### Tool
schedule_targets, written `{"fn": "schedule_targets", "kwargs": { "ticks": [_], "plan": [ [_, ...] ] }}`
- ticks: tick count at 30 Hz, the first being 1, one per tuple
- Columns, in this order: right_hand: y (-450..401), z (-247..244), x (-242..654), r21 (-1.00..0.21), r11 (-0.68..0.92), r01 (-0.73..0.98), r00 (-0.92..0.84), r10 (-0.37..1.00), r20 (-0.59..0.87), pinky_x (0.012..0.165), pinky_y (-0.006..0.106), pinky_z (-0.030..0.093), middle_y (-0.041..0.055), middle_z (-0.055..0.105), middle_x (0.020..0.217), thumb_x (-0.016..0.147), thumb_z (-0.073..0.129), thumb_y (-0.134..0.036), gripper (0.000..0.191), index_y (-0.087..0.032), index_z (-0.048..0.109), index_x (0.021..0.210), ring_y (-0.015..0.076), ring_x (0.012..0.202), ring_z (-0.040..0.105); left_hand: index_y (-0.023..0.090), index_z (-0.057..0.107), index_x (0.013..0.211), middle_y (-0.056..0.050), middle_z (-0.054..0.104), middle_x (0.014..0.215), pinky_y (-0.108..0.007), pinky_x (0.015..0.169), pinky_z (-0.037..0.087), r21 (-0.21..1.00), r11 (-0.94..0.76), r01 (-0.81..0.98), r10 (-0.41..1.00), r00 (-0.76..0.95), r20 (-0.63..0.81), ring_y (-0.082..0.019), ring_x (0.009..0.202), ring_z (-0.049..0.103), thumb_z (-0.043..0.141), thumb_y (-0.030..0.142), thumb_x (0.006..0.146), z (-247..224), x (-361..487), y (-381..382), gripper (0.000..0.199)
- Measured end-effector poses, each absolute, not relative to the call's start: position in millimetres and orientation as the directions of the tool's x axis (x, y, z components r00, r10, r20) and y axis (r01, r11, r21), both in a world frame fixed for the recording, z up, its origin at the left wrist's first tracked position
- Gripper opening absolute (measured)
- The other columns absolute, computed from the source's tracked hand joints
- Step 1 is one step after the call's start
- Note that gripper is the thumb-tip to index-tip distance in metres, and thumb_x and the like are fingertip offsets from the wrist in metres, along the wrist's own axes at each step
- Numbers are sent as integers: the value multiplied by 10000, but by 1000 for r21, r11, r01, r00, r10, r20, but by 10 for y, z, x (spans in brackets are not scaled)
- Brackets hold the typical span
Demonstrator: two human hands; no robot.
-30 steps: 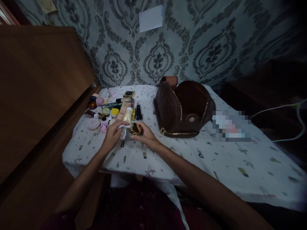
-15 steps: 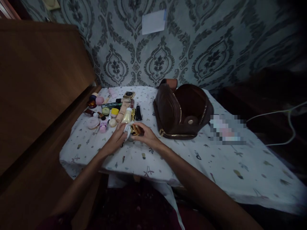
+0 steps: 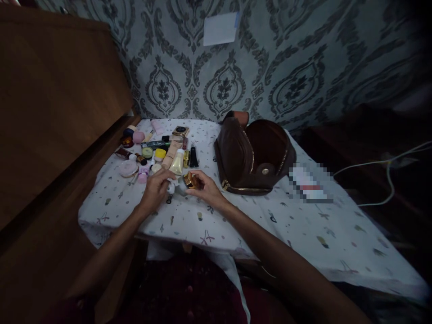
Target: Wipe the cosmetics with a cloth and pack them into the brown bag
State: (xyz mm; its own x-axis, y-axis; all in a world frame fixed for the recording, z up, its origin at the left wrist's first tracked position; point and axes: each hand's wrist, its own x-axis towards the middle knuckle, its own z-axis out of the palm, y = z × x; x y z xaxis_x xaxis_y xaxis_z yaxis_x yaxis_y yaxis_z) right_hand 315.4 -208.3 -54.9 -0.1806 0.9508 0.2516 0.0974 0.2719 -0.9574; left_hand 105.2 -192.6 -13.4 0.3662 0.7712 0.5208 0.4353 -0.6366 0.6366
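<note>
My left hand (image 3: 155, 191) pinches a crumpled white tissue (image 3: 173, 185) above the table's near half. Just right of it, my right hand (image 3: 205, 186) grips a small gold-coloured container (image 3: 190, 181); its fingers cover part of it. A narrow gap separates tissue and container. Behind my hands lie a cream tube (image 3: 177, 162), a beige tube (image 3: 171, 153), a gold tube (image 3: 186, 158) and a black tube (image 3: 193, 156). A yellow-lidded jar (image 3: 160, 155) and a pink bottle (image 3: 143, 174) are among several cosmetics to the left.
An open brown bag (image 3: 236, 157) stands on the patterned white cloth (image 3: 243, 220), right of my hands. Beyond it lies a blurred-out item (image 3: 310, 183). A wooden cabinet (image 3: 60, 81) borders the left side, and a white cable (image 3: 388, 180) runs at the right.
My left hand has moved left with the tissue, away from the gold container. My right hand still holds the container, now more exposed. The view has shifted slightly.
</note>
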Motion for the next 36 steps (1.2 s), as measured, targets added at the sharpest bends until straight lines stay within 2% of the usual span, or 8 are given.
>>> {"fn": "schedule_targets", "kwargs": {
  "ticks": [5, 10, 13, 19, 25, 27, 30, 36],
  "plan": [
    [-2082, -564, 3158, -963, 262, 69, -190, 951, 245, 840, 320, 486, 0, 618, 959, 650, 829, -397, 605, -228, 560, 1165, 173, 874, 610, 188, 634, 836, -58, 654, 914, -358, 919, 481, 721, -547, 426, 835, 214, 507, -211, 960, 615, 431, 158, 812, -79, 1142, -1789, 207],
    [-2066, -577, 3191, -965, 256, 57, -189, 952, 242, 820, 315, 482, -7, 607, 928, 656, 828, -409, 616, -228, 556, 1178, 166, 849, 595, 163, 566, 1199, -131, 531, 1280, -401, 1057, 415, 662, -623, 417, 775, 446, 448, -241, 1250, 500, 498, 242, 867, -151, 1254, -1985, 348],
    [-2062, -581, 3204, -966, 255, 37, -198, 950, 243, 831, 312, 477, -6, 600, 931, 649, 834, -431, 622, -231, 565, 1173, 166, 862, 588, 167, 500, 1318, -150, 490, 1356, -413, 1091, 391, 629, -662, 407, 731, 535, 423, -243, 1321, 453, 498, 241, 897, -181, 1214, -2038, 428],
    [-2062, -583, 3201, -964, 261, 55, -221, 944, 243, 817, 312, 478, -6, 602, 919, 653, 838, -420, 635, -234, 566, 1195, 173, 850, 585, 183, 673, 1111, -97, 659, 1190, -368, 990, 463, 625, -656, 424, 747, 487, 453, -228, 1143, 599, 473, 227, 928, -148, 1142, -1903, 275],
    [-2086, -561, 3216, -960, 274, 58, -241, 937, 253, 841, 322, 484, 4, 610, 970, 637, 857, -394, 650, -245, 578, 1206, 179, 887, 583, 174, 651, 1052, -14, 705, 904, -276, 734, 497, 660, -533, 529, 844, 385, 373, -179, 808, 640, 539, 259, 884, -52, 1215, -1863, 220],
    [-2092, -564, 3219, -958, 278, 70, -239, 937, 255, 845, 323, 483, 5, 609, 980, 627, 863, -387, 658, -243, 584, 1206, 177, 886, 579, 172, 659, 1007, -14, 709, 879, -281, 736, 505, 654, -543, 527, 837, 397, 375, -184, 807, 650, 543, 265, 891, -53, 1205, -1870, 189],
    [-2088, -585, 3215, -959, 276, 69, -223, 941, 255, 841, 320, 487, -3, 595, 948, 633, 856, -387, 651, -235, 586, 1206, 168, 859, 576, 173, 674, 1016, -65, 733, 1037, -332, 863, 527, 591, -645, 484, 763, 452, 463, -218, 975, 674, 556, 248, 905, -103, 1156, -1932, 178],
    [-2051, -644, 3215, -971, 237, 23, -181, 956, 229, 855, 329, 502, -12, 578, 925, 637, 840, -402, 614, -240, 571, 1164, 168, 878, 591, 189, 638, 1132, -119, 687, 1230, -407, 1010, 514, 320, -850, 419, 520, 562, 643, -211, 1216, 606, 496, 105, 939, -247, 1110, -2207, 254]
  ]
}}
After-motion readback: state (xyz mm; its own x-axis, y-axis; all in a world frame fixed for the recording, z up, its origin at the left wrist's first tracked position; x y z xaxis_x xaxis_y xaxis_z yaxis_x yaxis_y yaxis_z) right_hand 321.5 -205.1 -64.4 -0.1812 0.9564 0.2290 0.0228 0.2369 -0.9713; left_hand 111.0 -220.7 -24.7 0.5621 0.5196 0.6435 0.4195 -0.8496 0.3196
